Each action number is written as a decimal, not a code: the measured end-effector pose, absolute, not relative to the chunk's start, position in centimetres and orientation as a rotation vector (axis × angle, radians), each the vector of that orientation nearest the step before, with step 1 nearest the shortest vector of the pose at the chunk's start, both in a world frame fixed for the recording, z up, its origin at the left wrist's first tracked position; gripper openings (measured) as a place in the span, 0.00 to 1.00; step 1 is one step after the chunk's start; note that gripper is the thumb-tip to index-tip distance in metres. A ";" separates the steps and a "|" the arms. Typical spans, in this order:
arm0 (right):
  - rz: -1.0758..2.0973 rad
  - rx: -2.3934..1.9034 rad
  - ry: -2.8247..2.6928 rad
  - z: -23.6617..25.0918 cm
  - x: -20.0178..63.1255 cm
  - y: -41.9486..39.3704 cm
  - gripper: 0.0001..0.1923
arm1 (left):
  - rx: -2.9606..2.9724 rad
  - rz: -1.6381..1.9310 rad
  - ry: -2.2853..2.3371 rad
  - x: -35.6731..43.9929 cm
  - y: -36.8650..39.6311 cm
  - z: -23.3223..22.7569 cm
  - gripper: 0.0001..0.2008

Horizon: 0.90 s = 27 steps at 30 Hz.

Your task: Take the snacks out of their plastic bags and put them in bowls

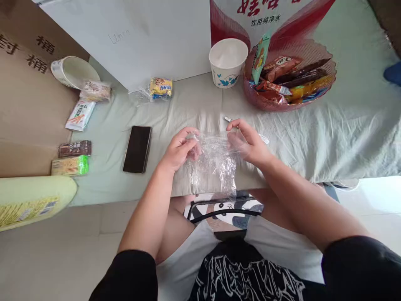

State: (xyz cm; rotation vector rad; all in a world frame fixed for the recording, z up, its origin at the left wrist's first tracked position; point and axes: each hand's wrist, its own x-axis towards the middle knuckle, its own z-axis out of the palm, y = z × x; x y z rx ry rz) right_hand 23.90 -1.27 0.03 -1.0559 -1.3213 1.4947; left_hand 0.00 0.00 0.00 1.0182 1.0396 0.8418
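Note:
A thin, crumpled clear plastic bag (216, 156) stretches between my two hands above the front of the cloth, its lower part hanging toward the edge. My left hand (183, 148) has its fingers curled on the bag's left side. On the other side, my right hand (249, 142) grips the film, with part of it lying over the fingers. Just behind the right hand, a small white item (227, 119) pokes out, mostly hidden. Left of my left hand lies a phone (138, 149) with a dark screen.
A paper cup (228, 62) stands beside a reddish bowl (290, 104) of packaged snacks. Further left are a yellow snack packet (161, 88), a tipped paper cup (73, 72) and several wrapped snacks near a cardboard box (31, 104). A white box (134, 42) borders the back.

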 end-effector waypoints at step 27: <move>1.412 -1.047 -1.135 -0.7 23.8 -0.9 0.36 | 0.879 0.969 0.889 0.8 0.7 -1.0 0.42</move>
